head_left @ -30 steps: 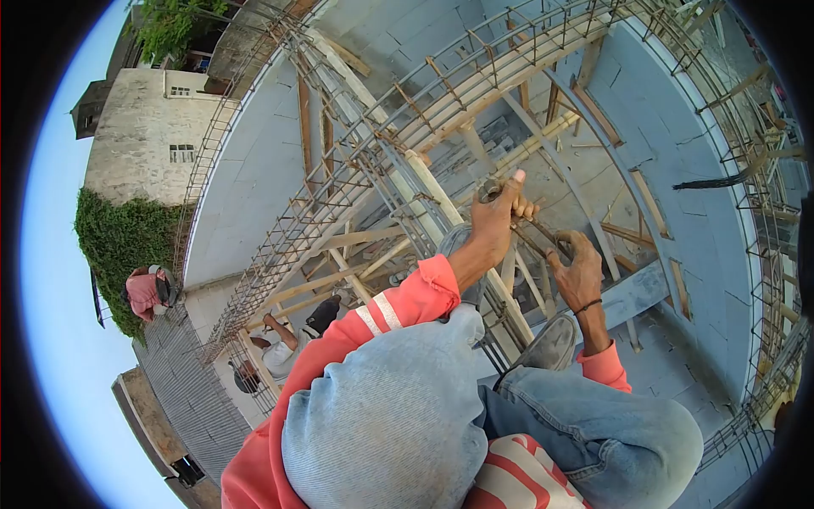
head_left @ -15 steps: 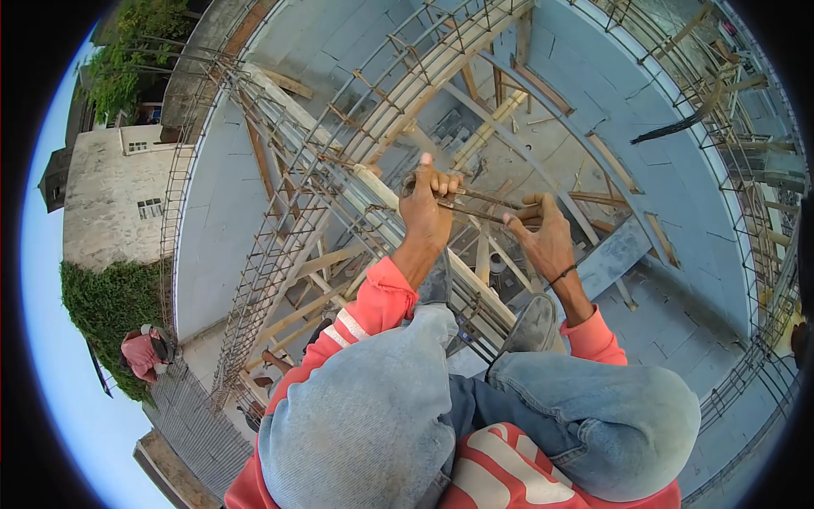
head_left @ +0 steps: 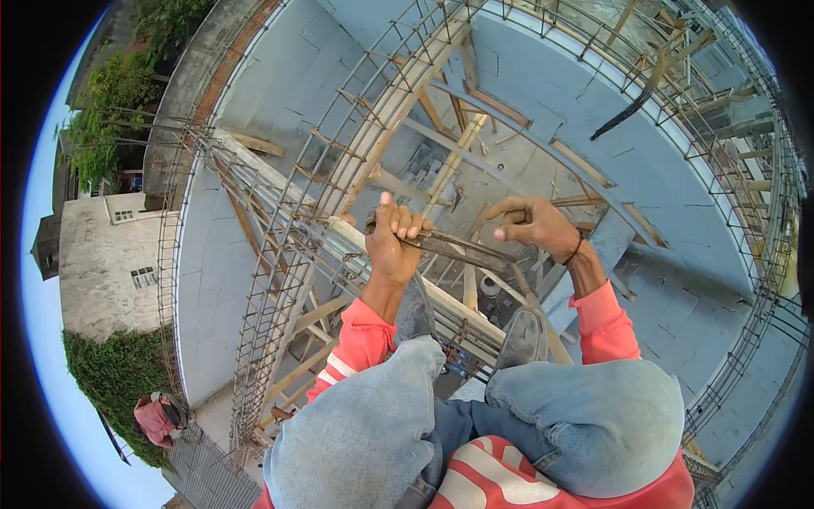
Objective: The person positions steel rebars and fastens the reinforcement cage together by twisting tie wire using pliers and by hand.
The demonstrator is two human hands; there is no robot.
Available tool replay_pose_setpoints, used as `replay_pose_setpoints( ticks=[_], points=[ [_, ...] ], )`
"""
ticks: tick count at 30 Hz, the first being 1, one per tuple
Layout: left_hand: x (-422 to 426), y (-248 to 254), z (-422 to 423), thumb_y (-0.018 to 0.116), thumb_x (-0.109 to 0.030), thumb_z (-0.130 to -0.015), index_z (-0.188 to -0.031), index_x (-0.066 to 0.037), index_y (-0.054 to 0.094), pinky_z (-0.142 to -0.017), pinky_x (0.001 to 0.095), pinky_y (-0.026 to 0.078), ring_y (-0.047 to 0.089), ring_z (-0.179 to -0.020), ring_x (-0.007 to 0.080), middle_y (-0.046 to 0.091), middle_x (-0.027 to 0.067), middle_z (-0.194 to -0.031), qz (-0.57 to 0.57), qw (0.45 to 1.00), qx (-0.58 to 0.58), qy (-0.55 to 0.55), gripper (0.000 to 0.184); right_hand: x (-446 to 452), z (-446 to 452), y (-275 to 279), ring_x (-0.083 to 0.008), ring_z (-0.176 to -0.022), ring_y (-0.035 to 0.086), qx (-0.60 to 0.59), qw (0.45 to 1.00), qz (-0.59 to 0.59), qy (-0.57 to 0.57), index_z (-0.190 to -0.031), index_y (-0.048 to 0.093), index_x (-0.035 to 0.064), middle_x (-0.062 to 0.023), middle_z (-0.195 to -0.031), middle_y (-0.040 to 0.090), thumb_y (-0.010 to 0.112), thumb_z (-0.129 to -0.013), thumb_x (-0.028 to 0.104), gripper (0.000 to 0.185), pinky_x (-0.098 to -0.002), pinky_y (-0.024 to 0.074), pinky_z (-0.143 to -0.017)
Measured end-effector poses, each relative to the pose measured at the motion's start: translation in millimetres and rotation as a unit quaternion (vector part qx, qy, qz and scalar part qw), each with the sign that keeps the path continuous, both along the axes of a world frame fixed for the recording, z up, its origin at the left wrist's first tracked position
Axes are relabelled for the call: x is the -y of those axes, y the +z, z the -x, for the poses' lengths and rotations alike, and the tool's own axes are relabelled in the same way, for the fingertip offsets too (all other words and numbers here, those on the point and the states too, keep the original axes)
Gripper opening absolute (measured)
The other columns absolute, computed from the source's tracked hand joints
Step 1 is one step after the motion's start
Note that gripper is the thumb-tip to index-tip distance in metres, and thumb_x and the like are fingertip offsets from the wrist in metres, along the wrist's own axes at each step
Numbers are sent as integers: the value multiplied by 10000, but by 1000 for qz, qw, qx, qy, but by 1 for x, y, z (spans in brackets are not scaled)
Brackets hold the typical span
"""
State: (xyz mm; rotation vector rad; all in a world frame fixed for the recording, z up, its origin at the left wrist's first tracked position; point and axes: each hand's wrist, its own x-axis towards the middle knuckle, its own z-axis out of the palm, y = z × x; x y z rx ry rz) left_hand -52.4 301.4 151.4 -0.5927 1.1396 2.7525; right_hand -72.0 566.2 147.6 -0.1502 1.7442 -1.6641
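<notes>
My left hand (head_left: 393,244) is closed around one end of a narrow rusty steel stirrup (head_left: 465,248), its thumb pointing up. The stirrup's far end slants away to the right, above the wooden beam. Just above and right of that end is my right hand (head_left: 547,227), free of it, with the index finger stretched out and the other fingers bent. Below the hands, a rebar cage (head_left: 466,339) runs between my shoes.
A long timber form (head_left: 462,305) passes under me. Grey block walls (head_left: 585,110) drop to a lower floor with props and planks. Rebar cages (head_left: 271,297) line the wall tops. Another person (head_left: 158,417) is at lower left.
My right hand has let go of the stirrup's end and lifted away. The left hand keeps its hold on the stirrup. The view has shifted somewhat.
</notes>
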Motion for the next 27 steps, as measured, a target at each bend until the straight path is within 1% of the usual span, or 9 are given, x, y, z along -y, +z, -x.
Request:
replay_pose_setpoints(
  ticks=[2,7,13,15,17,19,22,25,27],
  points=[
    [0,10,2,558,-436,-1012,-630,-179,360,-731,372,444,385,-570,123,325,-31,-576,-27,1000,2,-15,501,7,-5,5,-60,-565,410,-23,1000,14,-1,-1043,654,21,67,-608,501,757,-831,167,277,-258,294,-534],
    [12,19,8,500,-422,-1042,-616,-180,355,-689,307,442,378,-550,98,328,-48,-565,-36,999,-32,-23,511,12,-12,-19,-75,-566,456,-76,990,-119,-1,-957,659,40,45,-562,555,774,-792,199,256,-282,333,-544],
    [14,41,25,474,-359,-1060,-612,-168,358,-675,289,454,382,-536,98,336,-41,-556,-112,991,-69,35,501,16,-22,-70,-69,-565,432,-65,996,-19,54,-974,705,58,56,-579,531,760,-840,216,215,-275,338,-532],
    [29,47,34,470,-343,-1063,-613,-164,353,-687,293,458,381,-541,101,333,-37,-557,-133,985,-97,49,498,16,-38,-70,-64,-568,425,110,986,89,93,-989,721,62,41,-593,525,767,-850,244,233,-272,337,-527],
    [49,55,46,469,-314,-1064,-622,-157,347,-720,306,470,378,-553,112,328,-31,-561,-64,983,-126,117,484,8,-50,-81,-78,-564,439,39,994,72,68,-939,734,55,9,-598,538,731,-840,184,163,-283,344,-521],
    [71,65,51,471,-312,-1063,-627,-156,346,-739,320,477,383,-561,118,332,-29,-564,-22,977,-139,163,480,-14,-60,-117,-102,-566,465,-94,993,-65,-16,-906,743,52,-13,-599,551,674,-809,117,135,-296,366,-530],
    [89,72,55,478,-310,-1061,-634,-155,349,-772,347,489,394,-572,130,343,-24,-570,55,956,-164,237,472,-57,-63,-155,-117,-560,500,-109,971,-144,-158,-829,745,49,-36,-581,576,619,-776,77,140,-309,390,-539],
    [86,70,54,494,-324,-1055,-636,-155,357,-810,381,493,414,-582,141,364,-18,-581,99,944,-188,251,471,-93,-54,-161,-195,-762,630,-32,962,-216,-162,-1007,724,48,-100,-756,672,702,-769,129,253,-341,489,-683],
    [69,64,54,503,-336,-1050,-638,-153,359,-819,389,488,416,-583,141,364,-16,-590,116,950,-158,245,473,-102,-50,-99,-306,-1088,612,-209,920,-332,12,-1241,618,51,-170,-1085,668,794,-728,192,561,-395,498,-908]
  ],
)
